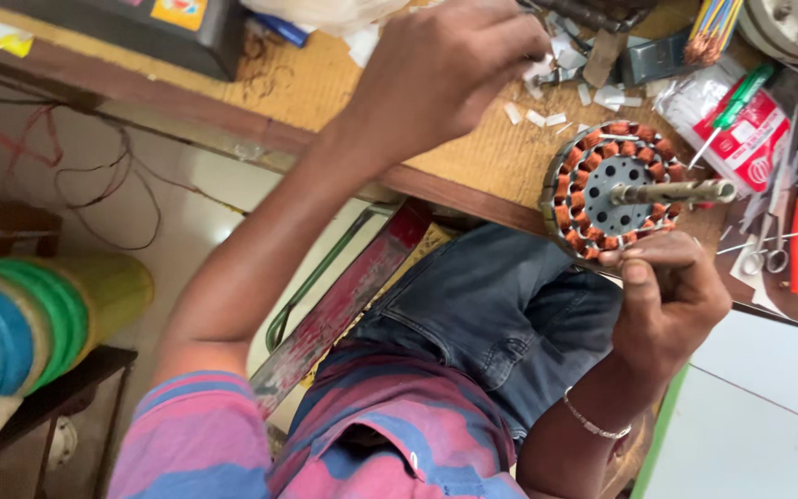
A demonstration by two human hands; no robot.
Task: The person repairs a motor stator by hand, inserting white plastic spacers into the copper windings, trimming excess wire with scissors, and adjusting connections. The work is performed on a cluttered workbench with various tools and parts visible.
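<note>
Single head-worn view, aimed steeply downward and tilted, so the counter (473,157) runs diagonally from upper left to right. The near counter edge is crossed mid-frame; the lap and floor below it are taken in too. Close range: both forearms are cut by the frame bottom. No second view is provided for overlap.

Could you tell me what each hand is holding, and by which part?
The right hand grips the stator by its near rim. The left hand reaches among paper scraps; any hold is hidden.

Worn wooden workbench (473,152); pale tiled floor (187,212); dark low stool (76,383) left
</note>
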